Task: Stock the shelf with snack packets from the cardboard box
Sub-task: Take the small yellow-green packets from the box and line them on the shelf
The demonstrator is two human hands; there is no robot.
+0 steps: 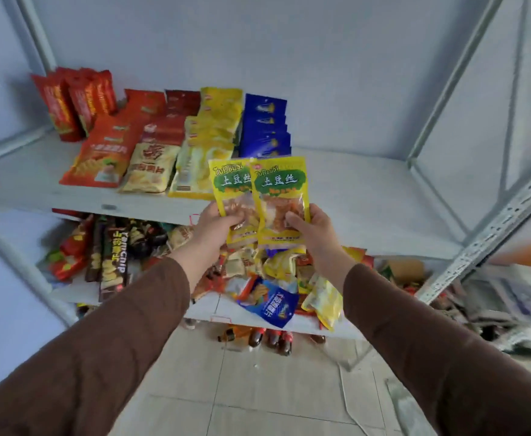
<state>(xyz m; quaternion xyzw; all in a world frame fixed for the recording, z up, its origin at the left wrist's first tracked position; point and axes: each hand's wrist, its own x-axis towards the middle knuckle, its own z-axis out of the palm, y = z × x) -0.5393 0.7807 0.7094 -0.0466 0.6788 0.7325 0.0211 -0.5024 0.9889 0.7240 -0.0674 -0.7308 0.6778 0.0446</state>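
Note:
Two yellow snack packets with green labels are held upright in front of the white shelf (368, 196). My left hand (217, 223) grips the left yellow packet (231, 187) at its lower part. My right hand (309, 229) grips the right yellow packet (281, 196), which overlaps the left one. On the shelf behind stand rows of red packets (72, 102), orange packets (106, 152), yellow packets (213, 127) and blue packets (265, 127). The cardboard box is not clearly in view.
The shelf's right half is bare board, bounded by a grey slotted upright (493, 228). A lower shelf holds a loose heap of mixed packets (257, 272) and dark chip packets (113, 256). Bottles (273, 338) stand on the tiled floor underneath.

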